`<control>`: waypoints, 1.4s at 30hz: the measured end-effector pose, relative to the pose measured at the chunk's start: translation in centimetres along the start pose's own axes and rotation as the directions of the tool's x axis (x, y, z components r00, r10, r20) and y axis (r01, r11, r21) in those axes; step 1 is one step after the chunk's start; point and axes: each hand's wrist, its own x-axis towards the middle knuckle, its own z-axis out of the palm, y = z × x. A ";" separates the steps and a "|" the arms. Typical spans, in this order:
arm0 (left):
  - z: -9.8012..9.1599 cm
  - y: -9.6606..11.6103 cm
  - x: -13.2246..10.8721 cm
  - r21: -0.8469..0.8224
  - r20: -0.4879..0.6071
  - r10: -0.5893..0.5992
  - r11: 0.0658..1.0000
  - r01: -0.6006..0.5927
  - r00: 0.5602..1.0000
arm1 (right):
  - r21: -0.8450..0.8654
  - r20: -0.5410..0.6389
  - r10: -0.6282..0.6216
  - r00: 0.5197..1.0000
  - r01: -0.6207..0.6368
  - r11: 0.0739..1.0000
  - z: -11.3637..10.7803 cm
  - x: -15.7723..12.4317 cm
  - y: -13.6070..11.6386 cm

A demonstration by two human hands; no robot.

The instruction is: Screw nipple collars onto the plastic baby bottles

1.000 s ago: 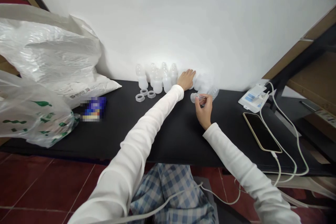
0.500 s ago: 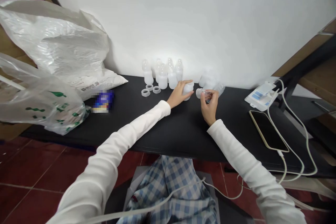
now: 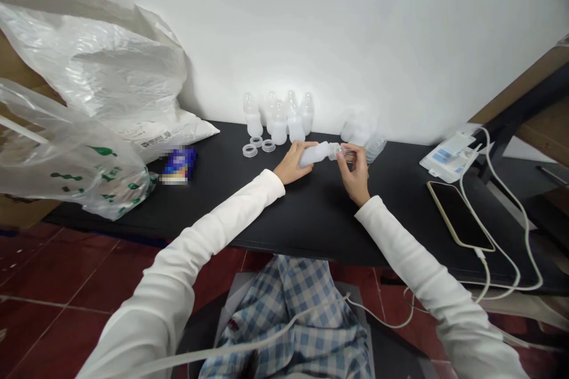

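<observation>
My left hand (image 3: pixel 294 162) is closed around a translucent white bottle (image 3: pixel 312 155), tilted on its side with its mouth to the right. In my right hand (image 3: pixel 354 170) is a clear bottle cap (image 3: pixel 335 151) with a ridged rim, pinched between thumb and fingers. Its rim meets the bottle's mouth; whether it is fully seated I cannot tell. Behind my left hand stand several capped bottles (image 3: pixel 278 122), upright. Loose clear rings (image 3: pixel 249 150) lie beside them. Just beyond my right hand are more clear caps (image 3: pixel 376 145), blurred against the wall.
A large white plastic bag (image 3: pixel 111 59) and a thin green-printed bag (image 3: pixel 89 172) occupy the left end of the black table (image 3: pixel 284 219). Near them lies a blue packet (image 3: pixel 180 164). On the right are a phone (image 3: pixel 460 216), a white cable (image 3: pixel 511 201) and a white plastic case (image 3: pixel 447 157).
The bottle in my left hand has gone from roughly upright to tilted sideways. My right hand has brought the clear cap to the bottle's mouth. The camera view has shifted slightly.
</observation>
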 end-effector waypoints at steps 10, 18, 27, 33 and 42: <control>-2.8 -0.2 0.1 -0.235 0.014 -0.045 0.971 0.048 0.999 | 0.108 0.248 0.062 0.967 -0.091 0.990 -0.9 1.2 1.9; -2.5 0.0 0.7 -0.594 0.212 -0.533 0.596 0.540 0.819 | 0.068 0.345 -0.094 0.934 0.076 0.995 -0.9 0.7 1.4; -2.5 -1.4 1.3 -0.586 0.302 -0.595 0.501 0.638 0.745 | -0.053 0.398 -0.163 0.903 0.200 0.978 -1.0 0.6 0.7; -2.4 -0.3 1.0 -0.606 0.295 -0.487 0.570 0.555 0.822 | 0.011 0.362 -0.010 0.932 0.006 1.000 -0.7 0.1 0.9; -2.3 0.0 0.9 -0.637 0.207 -0.499 0.584 0.503 0.841 | -0.098 0.415 0.014 0.910 0.029 0.995 -0.9 0.6 1.3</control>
